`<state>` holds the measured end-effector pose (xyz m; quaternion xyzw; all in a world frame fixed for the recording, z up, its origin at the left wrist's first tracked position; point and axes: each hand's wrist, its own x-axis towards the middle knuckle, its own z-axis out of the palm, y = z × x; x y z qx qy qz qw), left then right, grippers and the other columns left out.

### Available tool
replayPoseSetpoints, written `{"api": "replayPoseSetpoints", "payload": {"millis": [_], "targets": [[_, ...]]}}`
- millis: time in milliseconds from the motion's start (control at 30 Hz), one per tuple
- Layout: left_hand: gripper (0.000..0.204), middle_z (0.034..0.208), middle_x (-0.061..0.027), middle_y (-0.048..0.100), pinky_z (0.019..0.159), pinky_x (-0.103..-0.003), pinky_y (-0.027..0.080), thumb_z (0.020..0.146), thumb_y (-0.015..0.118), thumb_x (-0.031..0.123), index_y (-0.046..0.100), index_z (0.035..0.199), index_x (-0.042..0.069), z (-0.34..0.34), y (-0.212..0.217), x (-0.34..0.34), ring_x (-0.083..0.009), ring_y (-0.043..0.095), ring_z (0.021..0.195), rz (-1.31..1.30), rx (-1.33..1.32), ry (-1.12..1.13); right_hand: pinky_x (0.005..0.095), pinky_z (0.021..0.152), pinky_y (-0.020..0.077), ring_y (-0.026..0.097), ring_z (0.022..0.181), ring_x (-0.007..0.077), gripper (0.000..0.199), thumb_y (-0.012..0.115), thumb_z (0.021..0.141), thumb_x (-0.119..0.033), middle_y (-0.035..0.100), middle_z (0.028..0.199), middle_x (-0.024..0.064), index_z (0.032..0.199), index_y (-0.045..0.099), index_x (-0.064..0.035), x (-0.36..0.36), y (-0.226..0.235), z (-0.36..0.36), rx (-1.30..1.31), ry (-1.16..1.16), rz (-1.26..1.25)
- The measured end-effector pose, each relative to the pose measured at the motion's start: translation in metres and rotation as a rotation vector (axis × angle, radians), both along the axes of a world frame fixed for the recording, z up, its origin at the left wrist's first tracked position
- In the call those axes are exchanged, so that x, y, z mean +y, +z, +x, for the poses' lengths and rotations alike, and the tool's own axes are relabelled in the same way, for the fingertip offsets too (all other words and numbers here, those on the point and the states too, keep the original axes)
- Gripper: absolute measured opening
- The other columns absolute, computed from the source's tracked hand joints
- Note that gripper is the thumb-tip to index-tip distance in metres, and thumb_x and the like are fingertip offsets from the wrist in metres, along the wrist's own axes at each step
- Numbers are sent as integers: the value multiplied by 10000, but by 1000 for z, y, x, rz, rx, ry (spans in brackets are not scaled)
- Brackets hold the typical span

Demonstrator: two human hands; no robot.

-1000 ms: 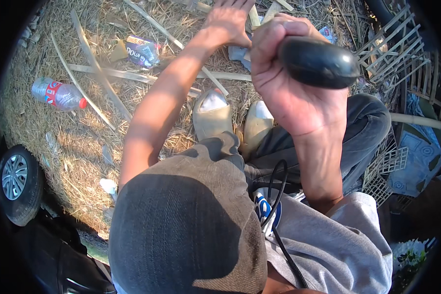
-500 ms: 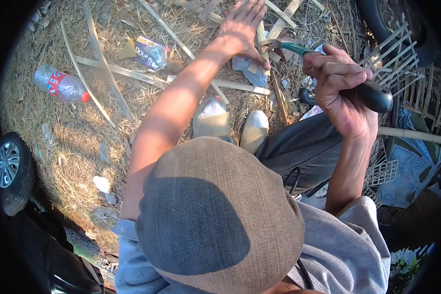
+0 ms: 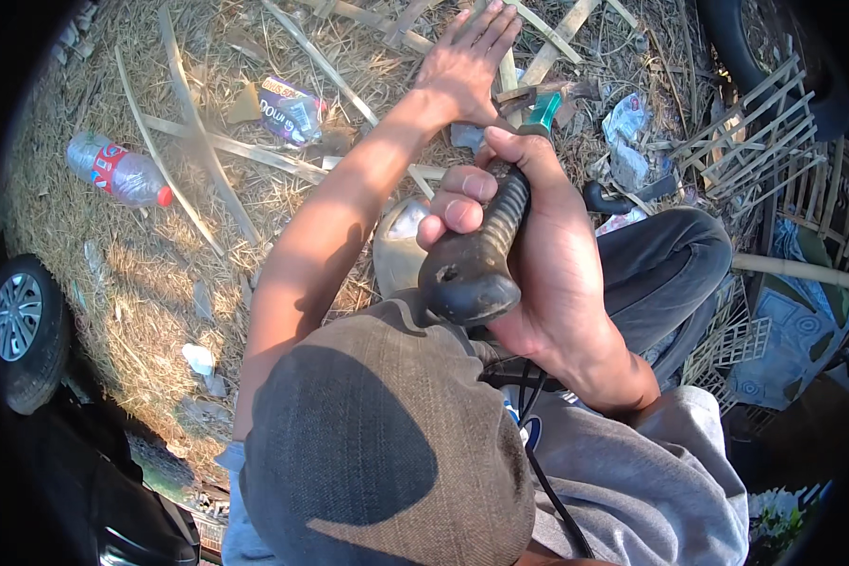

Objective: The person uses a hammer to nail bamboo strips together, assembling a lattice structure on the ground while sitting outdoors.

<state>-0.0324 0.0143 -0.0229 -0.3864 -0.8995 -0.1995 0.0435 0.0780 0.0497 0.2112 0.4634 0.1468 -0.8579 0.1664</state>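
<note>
1. black ribbed tool handle (image 3: 481,255) sits centre frame, raised close to the camera, butt end w/ a small hole pointing down toward the cap. we can't tell what kind of tool it is; a green bit (image 3: 544,110) shows just past the thumb, maybe its far end.
2. right hand (image 3: 528,245) is wrapped round that handle: fingers curled together and clamped on it from the left side, thumb laid along the top. firm fist.
3. left hand (image 3: 467,57) is stretched out up top, arm straight, palm down, fingers spread slightly apart over the bamboo strips (image 3: 538,66) on the ground. we can't tell if it presses on one or just hovers; nothing clamped that we can see.
4. brown-grey cap (image 3: 377,443) fills the lower middle, grey sleeve (image 3: 651,481) lower right, a thin black cord (image 3: 547,491) running across the shirt.
5. dark trouser knee (image 3: 670,274) right of the handle; a pale shoe (image 3: 401,245) just left of it, partly hidden behind the fist.
6. ground is dry straw w/ long bamboo slats (image 3: 198,141) lying crosswise.
7. litter: clear plastic bottle w/ red cap (image 3: 118,170) far left, crumpled wrapper (image 3: 288,108) upper middle.
8. woven bamboo lattice (image 3: 774,141) at right edge.
9. car wheel (image 3: 19,330) at left edge.
</note>
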Motion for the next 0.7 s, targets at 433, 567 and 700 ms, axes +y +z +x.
{"api": "replayPoseSetpoints", "payload": {"millis": [433, 567, 700], "targets": [[1432, 1641, -154, 238, 1264, -479, 101, 487, 806, 773, 222, 1578, 54, -3, 15, 11, -283, 171, 1542, 99, -179, -112, 563, 1130, 404, 562, 1138, 346, 328, 452, 1049, -206, 478, 1134, 193, 1234, 313, 28, -93, -94, -80, 263, -183, -50], [1412, 1640, -156, 238, 1263, -481, 100, 502, 810, 761, 225, 1578, 59, 0, 14, -2, -286, 170, 1542, 101, -183, -100, 556, 1125, 390, 545, 1148, 306, 318, 485, 1041, -237, 505, 1107, 171, 1204, 379, 14, -124, -134, -75, 248, -154, -31], [1392, 1639, -159, 239, 1263, -483, 99, 517, 813, 749, 229, 1578, 63, 5, 20, 2, -289, 168, 1543, 111, -187, -118, 511, 1073, 426, 546, 1067, 275, 286, 489, 1040, -258, 526, 1113, 143, 1158, 431, -5, -136, -169, -85, 199, -145, -8]]}}
